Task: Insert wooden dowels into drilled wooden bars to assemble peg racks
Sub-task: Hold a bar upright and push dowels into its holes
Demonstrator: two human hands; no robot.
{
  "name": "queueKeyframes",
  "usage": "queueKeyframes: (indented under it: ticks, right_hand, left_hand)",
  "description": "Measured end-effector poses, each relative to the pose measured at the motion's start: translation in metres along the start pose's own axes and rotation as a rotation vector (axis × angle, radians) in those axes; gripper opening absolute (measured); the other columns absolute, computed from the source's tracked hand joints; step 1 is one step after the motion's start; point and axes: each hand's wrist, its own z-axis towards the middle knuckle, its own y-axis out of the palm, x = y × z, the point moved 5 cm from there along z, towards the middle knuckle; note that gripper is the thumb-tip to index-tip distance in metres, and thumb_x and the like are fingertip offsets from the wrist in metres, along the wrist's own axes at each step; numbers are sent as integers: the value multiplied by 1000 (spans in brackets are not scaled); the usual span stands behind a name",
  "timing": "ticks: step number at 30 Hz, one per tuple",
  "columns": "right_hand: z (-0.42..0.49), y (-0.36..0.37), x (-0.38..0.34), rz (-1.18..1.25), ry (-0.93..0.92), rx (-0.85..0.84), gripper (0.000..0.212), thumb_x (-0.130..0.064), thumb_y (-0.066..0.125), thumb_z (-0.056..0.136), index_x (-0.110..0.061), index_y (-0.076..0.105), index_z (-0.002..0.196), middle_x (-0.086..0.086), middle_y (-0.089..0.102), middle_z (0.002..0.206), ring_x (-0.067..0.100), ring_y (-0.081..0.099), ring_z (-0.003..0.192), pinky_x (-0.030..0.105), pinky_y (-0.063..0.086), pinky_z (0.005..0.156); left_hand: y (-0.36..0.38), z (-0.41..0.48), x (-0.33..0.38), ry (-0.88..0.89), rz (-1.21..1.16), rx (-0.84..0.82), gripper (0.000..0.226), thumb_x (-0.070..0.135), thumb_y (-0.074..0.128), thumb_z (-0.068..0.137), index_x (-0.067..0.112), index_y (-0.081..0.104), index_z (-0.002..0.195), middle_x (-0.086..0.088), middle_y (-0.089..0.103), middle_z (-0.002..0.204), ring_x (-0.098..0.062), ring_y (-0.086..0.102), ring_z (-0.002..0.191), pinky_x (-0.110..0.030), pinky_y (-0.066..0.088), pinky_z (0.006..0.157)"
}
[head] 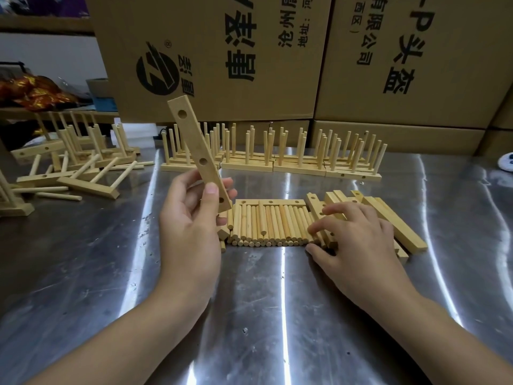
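Your left hand pinches the lower end of a drilled bar between thumb and fingers, holding it raised and tilted, with toppled racks on the steel table to its left. Between your hands, loose dowels lie side by side in a row. Your right hand is spread, palm down, fingertips resting on the row's right end. Just right of it lie more bars. Beyond both hands stand finished racks.

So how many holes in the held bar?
3 in the bar: one near the top, one mid-length, one at the bottom end. The left hand may hide others.
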Motion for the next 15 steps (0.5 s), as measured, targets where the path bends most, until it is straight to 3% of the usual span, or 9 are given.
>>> queueKeyframes:
  ticks: [3, 6, 9, 12, 15]
  right_hand:
    - [0, -3, -2, -23, -15, 42, 16, -45, 76, 93, -41, 77, 108, -16, 57, 135, 12, 39, 136, 38, 26, 108]
    - [-2, -19, -4, 61, -19, 296, 11, -35, 70, 99, -32, 78, 107, -14, 65, 117, 13, 53, 116, 41, 35, 98]
    - [-4, -33, 6, 481, 49, 513, 13, -31, 62, 106, -36, 74, 108, -19, 69, 104, 6, 63, 101, 47, 52, 90]
    - [0, -27, 10, 1021, 224, 400, 19, -30, 59, 109, -37, 77, 104, -8, 77, 97, 15, 72, 92, 54, 61, 84]
    - [1, -21, 8, 1189, 296, 313, 24, -28, 61, 108, -40, 80, 102, -2, 80, 95, 18, 72, 89, 52, 60, 84]
  left_hand:
    - [0, 0, -1, -8, -4, -10, 24, 15, 50, 112, 26, 62, 129, 9, 79, 113, -11, 76, 104, -36, 55, 77]
    - [0, 1, -4, -24, -9, -27, 23, 15, 51, 112, 24, 62, 130, 7, 79, 111, -12, 77, 102, -33, 56, 73]
    - [3, 0, -8, -49, -4, -68, 21, 15, 56, 110, 20, 63, 129, 5, 79, 112, -14, 79, 98, -25, 58, 66]
    - [8, -4, -11, -69, 0, -155, 34, 13, 63, 105, 21, 59, 138, 7, 79, 116, -17, 80, 93, -23, 58, 65]
    - [15, -8, -14, -99, -13, -277, 60, 11, 68, 102, 40, 45, 149, 6, 79, 117, -22, 81, 88, -24, 59, 72]
